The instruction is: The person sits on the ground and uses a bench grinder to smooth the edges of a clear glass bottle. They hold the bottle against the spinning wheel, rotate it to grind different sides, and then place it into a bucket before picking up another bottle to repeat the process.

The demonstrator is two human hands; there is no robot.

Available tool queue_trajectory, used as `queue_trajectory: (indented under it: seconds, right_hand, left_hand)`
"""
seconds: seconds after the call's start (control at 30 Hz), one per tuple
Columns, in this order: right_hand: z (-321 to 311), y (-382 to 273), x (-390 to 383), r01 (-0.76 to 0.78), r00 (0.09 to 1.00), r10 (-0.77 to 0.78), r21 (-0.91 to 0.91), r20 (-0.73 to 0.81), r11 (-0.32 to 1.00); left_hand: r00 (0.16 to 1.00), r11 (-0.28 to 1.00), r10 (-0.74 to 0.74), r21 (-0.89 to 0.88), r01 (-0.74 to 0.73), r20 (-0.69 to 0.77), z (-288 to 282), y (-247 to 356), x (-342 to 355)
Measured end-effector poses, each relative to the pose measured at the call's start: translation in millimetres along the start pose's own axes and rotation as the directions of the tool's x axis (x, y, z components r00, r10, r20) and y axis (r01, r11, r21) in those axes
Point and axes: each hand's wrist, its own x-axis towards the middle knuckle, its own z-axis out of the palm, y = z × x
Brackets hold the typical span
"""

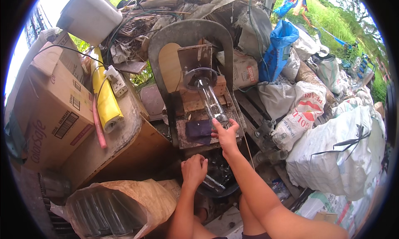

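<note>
Glass bottle point(213, 104) slanted over wooden stand point(181, 134), toward its right edge, far end at dark ring point(188, 79), right hand point(226, 137) clamped on near end; left hand point(194, 171) curled near front edge, cannot tell if holding anything.

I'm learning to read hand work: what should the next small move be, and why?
Probably bring the left hand up to steady the clear glass bottle: only the right hand holds its near end, its far end appears at the round ring, and the left hand is curled apart from it.
</note>
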Motion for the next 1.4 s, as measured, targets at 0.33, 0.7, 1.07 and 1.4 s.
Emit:
queue_trajectory:
  seconds: [0.33, 0.7, 1.07, 1.4]
  right_hand:
    - [-0.5, 0.0, -0.1, -0.006, 1.0, 0.006, 0.105, 0.001, 0.994]
    - [-14.9, -9.6, 8.3, -0.285, 0.948, 0.267, 0.088, 0.173, 0.955]
    - [3.3, 2.7, -0.4, 0.075, 0.997, -0.077, 0.067, 0.029, 0.995]
    - [-10.8, -14.9, 1.3, -0.243, 0.958, 0.215, 0.143, 0.187, 0.959]
  left_hand:
    - [1.0, 1.0, 0.005, 0.003, -0.005, 0.002, 2.1, 1.3, -1.7]
    - [1.0, 1.0, -0.001, -0.006, 0.001, 0.003, 1.5, 2.1, -0.8]
    - [1.0, 1.0, 0.01, 0.006, -0.01, -0.003, 3.1, -0.5, 0.2]
    - [1.0, 1.0, 0.014, 0.001, -0.014, 0.003, 1.4, 0.3, -1.3]
